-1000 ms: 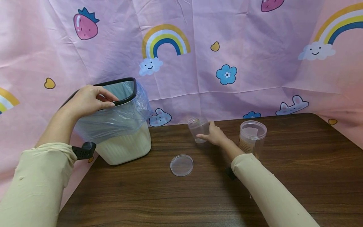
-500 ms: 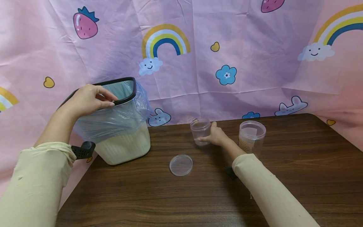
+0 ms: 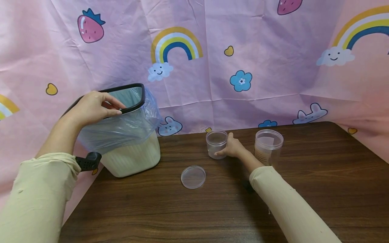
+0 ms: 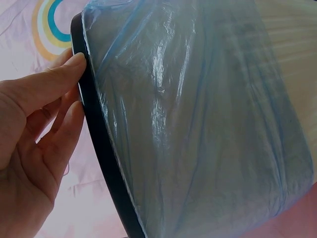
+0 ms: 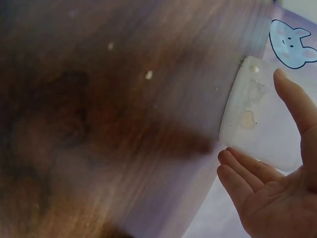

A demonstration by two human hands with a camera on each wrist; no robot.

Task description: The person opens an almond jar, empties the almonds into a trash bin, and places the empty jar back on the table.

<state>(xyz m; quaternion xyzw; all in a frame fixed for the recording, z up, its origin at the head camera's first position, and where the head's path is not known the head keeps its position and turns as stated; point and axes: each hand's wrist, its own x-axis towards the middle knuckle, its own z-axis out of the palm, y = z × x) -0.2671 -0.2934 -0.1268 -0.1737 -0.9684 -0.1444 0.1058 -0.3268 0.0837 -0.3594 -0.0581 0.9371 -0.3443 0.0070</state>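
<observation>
The short, clear plastic jar [image 3: 214, 143], open-topped and ridge-rimmed, is upright near the back edge of the surface [image 3: 146, 209]; the half-open right hand [image 3: 233, 147] grips its side; the left hand [image 3: 93, 106] pinches the trash bin [image 3: 133, 108] rim.

Faint print is running across a label [image 3: 262, 155] on the taller jar [image 3: 269, 147], which is standing between three and four o'clock in the head view; its lines are appearing too small to read, with no wording proving legible.
</observation>
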